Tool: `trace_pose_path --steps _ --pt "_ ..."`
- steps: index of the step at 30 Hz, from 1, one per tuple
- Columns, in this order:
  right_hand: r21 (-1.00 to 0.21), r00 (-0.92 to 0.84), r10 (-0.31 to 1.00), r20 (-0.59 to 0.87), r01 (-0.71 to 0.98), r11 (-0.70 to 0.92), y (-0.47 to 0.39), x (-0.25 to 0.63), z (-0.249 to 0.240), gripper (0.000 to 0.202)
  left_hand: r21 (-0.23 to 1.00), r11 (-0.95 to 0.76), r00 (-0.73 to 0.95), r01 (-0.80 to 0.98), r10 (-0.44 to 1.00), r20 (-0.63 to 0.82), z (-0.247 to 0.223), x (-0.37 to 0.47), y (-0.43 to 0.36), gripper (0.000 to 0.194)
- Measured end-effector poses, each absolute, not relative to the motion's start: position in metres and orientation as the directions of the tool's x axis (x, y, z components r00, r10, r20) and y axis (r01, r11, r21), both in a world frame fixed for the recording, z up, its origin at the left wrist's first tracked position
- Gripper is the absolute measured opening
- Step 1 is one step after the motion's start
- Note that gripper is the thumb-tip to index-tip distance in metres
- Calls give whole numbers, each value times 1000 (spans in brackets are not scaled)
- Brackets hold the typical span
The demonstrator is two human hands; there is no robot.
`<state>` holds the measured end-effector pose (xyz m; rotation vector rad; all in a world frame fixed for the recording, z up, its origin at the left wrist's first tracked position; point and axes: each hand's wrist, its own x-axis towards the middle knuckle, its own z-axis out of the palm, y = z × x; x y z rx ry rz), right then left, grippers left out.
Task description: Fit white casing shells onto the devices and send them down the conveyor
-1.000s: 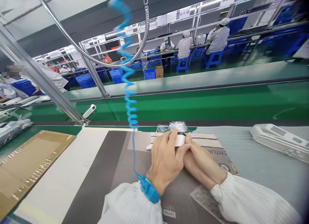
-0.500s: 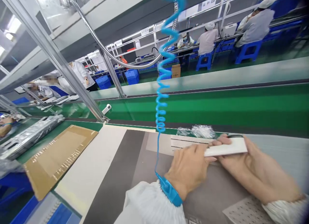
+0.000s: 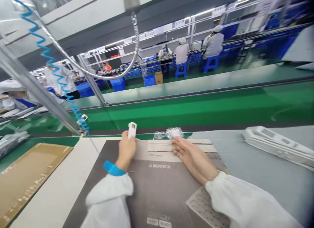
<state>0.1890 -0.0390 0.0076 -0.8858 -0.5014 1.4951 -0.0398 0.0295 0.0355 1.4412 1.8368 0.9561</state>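
My left hand [image 3: 127, 150] is closed round a small white oblong piece [image 3: 132, 130] with a dark mark near its top end, held upright above the far edge of a flat grey-brown printed MONTECH sheet or carton [image 3: 157, 182]. A blue strap [image 3: 114, 168] with a coiled cord circles that wrist. My right hand [image 3: 187, 152] holds nothing visible, its fingers stretched out over the far part of the printed surface. Just beyond its fingertips lies crumpled clear plastic [image 3: 174, 132]; whether they touch it I cannot tell.
White moulded parts [image 3: 279, 144] lie at the right on a pale sheet. Brown cardboard [image 3: 31, 175] is on the left, near a metal post [image 3: 41, 90]. The blue coiled cord [image 3: 59, 77] hangs at the left. Beyond the green conveyor [image 3: 196, 112], several people sit at benches.
Both hands were together on the white piece. Now my right hand has let go, and my left hand has carried the piece left. The camera view has swung right.
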Motion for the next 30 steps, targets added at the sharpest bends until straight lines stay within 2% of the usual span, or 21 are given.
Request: trace_pose_path --steps 8,12,14,18,23,26,28,30 --pt "-719 34 972 -232 -679 -147 -40 187 13 29 620 175 -269 764 961 59 71 -72 143 48" --pt "-717 65 968 -242 -684 -133 -39 185 11 28 542 233 -315 808 947 63 67 -70 163 36" --pt "-715 76 966 -248 -687 -129 -39 184 9 28 524 253 -351 813 932 95 63 -67 158 37" --pt "-722 78 966 -247 -679 -130 -39 184 9 28 570 193 -320 799 938 131 58 -51 126 42" --pt "-736 43 966 -253 -657 -163 -40 189 9 37 729 38 -102 684 994 43 44 -13 60 28" --pt "-748 35 968 -247 -642 -168 -40 190 7 41 785 -27 -5 619 999 39 30 14 20 24" --pt "-755 30 972 -234 -635 -162 -40 191 6 41 786 -106 46 609 994 99 21 29 -2 23" --pt "-764 28 976 -217 -627 -152 -40 191 5 41 714 -246 132 655 968 212 14 41 -18 22"
